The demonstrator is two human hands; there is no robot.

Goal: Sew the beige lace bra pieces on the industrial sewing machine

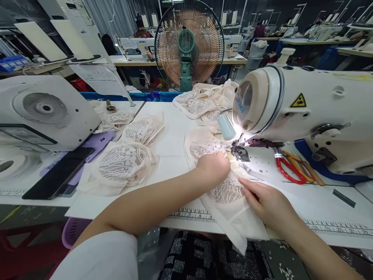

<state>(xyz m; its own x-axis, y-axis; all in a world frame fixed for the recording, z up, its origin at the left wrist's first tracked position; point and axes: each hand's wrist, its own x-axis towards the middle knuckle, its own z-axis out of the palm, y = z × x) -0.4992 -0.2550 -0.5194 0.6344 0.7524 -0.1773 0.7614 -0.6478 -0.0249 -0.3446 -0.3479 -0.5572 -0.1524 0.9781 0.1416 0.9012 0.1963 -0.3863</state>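
Note:
A cream lace bra (225, 190) lies at the sewing machine (309, 103), one cup by the lit needle area and the other toward the table's front edge, where a strip of its fabric hangs over. My left hand (214, 167) is closed on the bra just left of the presser foot (240, 152); its fingertips are partly hidden. Lower and to the right, my right hand (266, 202) has its thumb and fingers on the bra's right edge, seemingly pinching the fabric. A small pale-blue lamp (226, 126) shines on the needle area.
More lace bra pieces (122, 161) lie left, and a pile of them (204, 99) sits behind. Red-handled scissors (291, 171) rest beside the machine bed. A black phone (58, 173) is at far left near a second machine (43, 111). A large fan (186, 42) stands ahead.

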